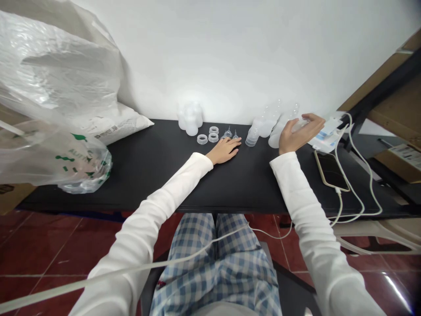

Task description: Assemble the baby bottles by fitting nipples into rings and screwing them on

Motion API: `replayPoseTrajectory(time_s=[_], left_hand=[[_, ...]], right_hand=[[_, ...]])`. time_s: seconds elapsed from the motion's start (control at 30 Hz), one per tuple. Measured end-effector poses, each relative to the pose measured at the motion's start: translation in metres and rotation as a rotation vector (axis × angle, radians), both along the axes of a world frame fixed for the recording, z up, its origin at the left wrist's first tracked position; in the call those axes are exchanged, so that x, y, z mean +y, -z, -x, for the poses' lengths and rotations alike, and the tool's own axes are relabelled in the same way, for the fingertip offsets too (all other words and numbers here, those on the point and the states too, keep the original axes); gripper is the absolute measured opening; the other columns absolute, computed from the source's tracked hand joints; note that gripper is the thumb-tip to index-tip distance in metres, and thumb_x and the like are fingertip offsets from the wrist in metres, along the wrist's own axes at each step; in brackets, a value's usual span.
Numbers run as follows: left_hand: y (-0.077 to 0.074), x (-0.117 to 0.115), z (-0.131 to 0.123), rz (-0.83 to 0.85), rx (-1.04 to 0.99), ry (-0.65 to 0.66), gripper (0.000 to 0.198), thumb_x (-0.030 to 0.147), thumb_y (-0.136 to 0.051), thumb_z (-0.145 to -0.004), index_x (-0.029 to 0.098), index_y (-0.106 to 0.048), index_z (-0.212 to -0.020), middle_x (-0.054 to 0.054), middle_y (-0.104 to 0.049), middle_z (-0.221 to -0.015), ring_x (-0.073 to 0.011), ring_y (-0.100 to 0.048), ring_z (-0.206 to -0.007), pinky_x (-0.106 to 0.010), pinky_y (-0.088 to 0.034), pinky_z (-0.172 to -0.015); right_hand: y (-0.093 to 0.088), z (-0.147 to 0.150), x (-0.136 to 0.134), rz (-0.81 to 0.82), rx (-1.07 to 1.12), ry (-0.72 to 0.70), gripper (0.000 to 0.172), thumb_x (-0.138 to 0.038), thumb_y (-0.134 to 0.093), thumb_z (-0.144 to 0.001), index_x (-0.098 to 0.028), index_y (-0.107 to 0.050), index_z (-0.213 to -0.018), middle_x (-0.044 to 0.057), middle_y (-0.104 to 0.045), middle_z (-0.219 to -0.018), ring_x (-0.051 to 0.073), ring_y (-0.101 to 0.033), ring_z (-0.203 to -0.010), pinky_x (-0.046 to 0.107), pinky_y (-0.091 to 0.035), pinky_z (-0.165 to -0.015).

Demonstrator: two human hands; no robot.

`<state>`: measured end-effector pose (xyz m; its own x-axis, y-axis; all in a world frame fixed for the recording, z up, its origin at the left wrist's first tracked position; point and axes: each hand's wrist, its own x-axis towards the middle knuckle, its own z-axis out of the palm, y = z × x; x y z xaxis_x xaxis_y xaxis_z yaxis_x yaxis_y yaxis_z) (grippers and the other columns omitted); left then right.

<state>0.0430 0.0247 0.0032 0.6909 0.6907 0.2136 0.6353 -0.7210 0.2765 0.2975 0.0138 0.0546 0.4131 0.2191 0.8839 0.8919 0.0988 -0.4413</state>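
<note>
My left hand (224, 150) lies on the black table with its fingers spread, the fingertips beside several small clear pointed nipples (228, 132). Just left of them are clear plastic rings (202, 139). At the right, my right hand (301, 134) is raised against a group of translucent bottles (275, 139), thumb and fingers apart around the rightmost ones. The hand partly hides these, and I cannot tell how firmly it touches them. A clear cup-like cap (252, 137) stands left of the group. Another cluster of frosted bottles (191, 120) stands near the wall.
Large white plastic bags (66, 66) and a clear bag with green print (82, 162) crowd the left. A phone (330, 171) with a white cable lies at the right, near a blue-and-white packet (325, 136). Cardboard boxes (399, 160) stand beyond. A cable (197, 256) crosses my lap.
</note>
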Motion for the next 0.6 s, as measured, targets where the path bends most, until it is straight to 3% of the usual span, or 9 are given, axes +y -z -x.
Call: replayPoseTrajectory(time_s=[0.17,0.33,0.6], left_hand=[[0.0047,0.0007,-0.0019,-0.069,-0.04,0.005,0.048,0.029,-0.035,-0.104,0.014,-0.059,-0.143,-0.005,-0.05,-0.159,-0.0264,-0.05,-0.138,-0.046,-0.038,-0.12],[0.0075,-0.0009,-0.0013,-0.098,-0.072,-0.004,0.047,0.024,-0.034,-0.103,0.014,-0.062,-0.14,-0.007,-0.052,-0.157,-0.0235,-0.054,-0.139,-0.044,-0.037,-0.122],[0.004,-0.0037,0.0003,-0.084,-0.076,-0.016,0.046,0.022,-0.036,-0.103,0.012,-0.061,-0.14,-0.007,-0.048,-0.16,-0.0223,-0.053,-0.142,-0.04,-0.038,-0.122]], right_hand=[[0.003,0.0017,0.0,-0.006,-0.041,-0.035,0.01,-0.029,-0.043,-0.093,-0.024,-0.045,-0.101,0.011,-0.052,-0.105,0.029,-0.056,-0.109,0.061,-0.045,-0.103],[0.0029,0.0059,-0.0009,-0.073,-0.115,0.01,0.011,-0.031,-0.044,-0.091,-0.024,-0.045,-0.099,0.01,-0.053,-0.098,0.028,-0.059,-0.098,0.057,-0.051,-0.095],[0.0029,0.0076,-0.0013,0.015,-0.048,-0.011,0.01,-0.033,-0.043,-0.094,-0.024,-0.046,-0.098,0.01,-0.052,-0.102,0.029,-0.06,-0.103,0.062,-0.049,-0.098]])
